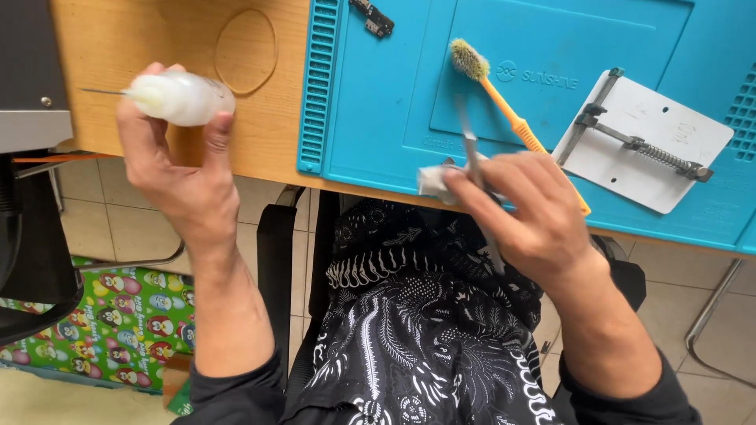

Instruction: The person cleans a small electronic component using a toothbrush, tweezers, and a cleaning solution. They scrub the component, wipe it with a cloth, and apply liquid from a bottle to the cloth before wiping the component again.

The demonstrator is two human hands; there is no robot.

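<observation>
Small translucent squeeze bottle (183,97) with a thin needle tip pointing left, held up over the bare wooden desk edge (268,142); left hand (177,169) wrapped around it, thumb and fingers closed on its body. Right hand (524,208) at the near edge of the blue work mat (386,102), fingers pinched on a small folded white wipe (433,179) together with slim metal tweezers (468,142) that stick up away from the person. Whether the wipe is wet, cannot tell. Step in hand reads as readying the wipe and liquid for a cleaning job, bottle not yet brought to the wipe; next move would call for bringing the needle tip over the wipe, with a light squeeze so it dampens rather than floods. Just beyond the right hand: orange-handled brush (504,102) with worn bristles, and a white board holder with spring clamp (642,142). Small dark circuit part (374,17) at mat's far edge
</observation>
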